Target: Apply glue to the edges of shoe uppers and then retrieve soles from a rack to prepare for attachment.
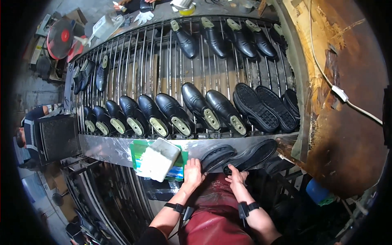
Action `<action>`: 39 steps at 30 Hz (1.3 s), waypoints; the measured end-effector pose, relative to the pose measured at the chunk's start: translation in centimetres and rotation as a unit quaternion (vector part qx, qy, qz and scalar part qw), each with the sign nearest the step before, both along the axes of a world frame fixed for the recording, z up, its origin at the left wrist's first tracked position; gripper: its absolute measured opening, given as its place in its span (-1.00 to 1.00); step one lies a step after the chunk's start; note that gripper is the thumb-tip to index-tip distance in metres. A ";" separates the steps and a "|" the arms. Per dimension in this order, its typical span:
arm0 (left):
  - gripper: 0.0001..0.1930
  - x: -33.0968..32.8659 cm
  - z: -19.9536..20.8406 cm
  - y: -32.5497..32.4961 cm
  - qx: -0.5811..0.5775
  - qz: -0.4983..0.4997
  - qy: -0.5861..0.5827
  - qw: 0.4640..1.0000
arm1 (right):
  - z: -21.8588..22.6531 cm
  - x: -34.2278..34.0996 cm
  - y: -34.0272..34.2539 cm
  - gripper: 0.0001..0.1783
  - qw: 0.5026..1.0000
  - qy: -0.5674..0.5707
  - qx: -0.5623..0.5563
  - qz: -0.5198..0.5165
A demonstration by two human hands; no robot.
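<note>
Two black rubber shoe soles lie on the metal ledge in front of me: a left sole [218,157] and a right sole [258,155]. My left hand [193,174] rests at the ledge's near edge, fingers stretched forward, beside the left sole's near end. It does not appear to hold anything. With its thumb on top, my right hand [237,178] grips the near end of the right sole; its other fingers are partly hidden. A white block-shaped pad [159,159] sits on a green sheet [183,157] left of my left hand.
Beyond the ledge, a rack of metal rollers [163,77] carries several black shoes [163,108] and more soles [257,106]. A brown board with a white cable [341,94] stands right. A fan [60,36] is far left. Another person's hand [121,7] shows at the far side.
</note>
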State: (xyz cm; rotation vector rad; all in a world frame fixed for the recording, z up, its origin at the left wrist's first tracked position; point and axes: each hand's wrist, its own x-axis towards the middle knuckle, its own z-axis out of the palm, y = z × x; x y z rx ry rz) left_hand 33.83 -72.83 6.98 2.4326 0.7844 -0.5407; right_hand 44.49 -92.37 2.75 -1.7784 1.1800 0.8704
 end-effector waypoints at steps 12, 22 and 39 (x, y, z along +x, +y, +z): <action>-0.53 5.4 7.9 4.1 -0.272 0.387 -0.291 0.832 | 16.7 -3.1 -9.1 -0.15 0.935 -0.112 0.288 0.173; -0.21 -0.2 10.1 5.8 -0.513 0.490 -0.295 0.640 | 23.3 5.4 6.3 -0.27 0.676 -0.216 0.340 0.617; -0.20 -8.0 13.3 5.0 -0.492 0.500 -0.398 0.591 | 0.6 12.6 25.1 -0.41 0.606 -0.412 -0.021 0.680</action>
